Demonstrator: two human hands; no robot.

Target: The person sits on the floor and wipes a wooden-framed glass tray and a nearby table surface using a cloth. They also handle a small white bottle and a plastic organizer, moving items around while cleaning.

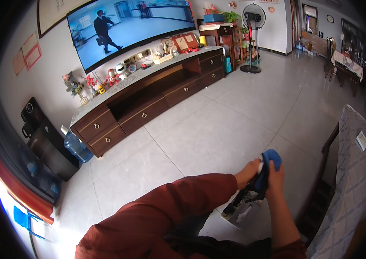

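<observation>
Between my two hands, right of the lower middle, is a blue and black item (272, 158) that looks like soft fabric; its exact kind I cannot tell. My left hand (250, 171) grips its dark side, with something small and white at the fingertips. My right hand (276, 176) holds the blue part from the right, thumb on top. Dark straps or flaps hang below the hands. Under them, low down, lies a light-coloured box or tray (234, 220) with dark and white items, partly hidden by my hands and the black fabric.
A dark wooden TV cabinet (131, 121) bears figurines and flowers. A blue water bottle (76, 147) stands beside a black water dispenser (48, 145). A standing fan (253, 42) is farther back. At right is a table with a patterned cloth (348, 155).
</observation>
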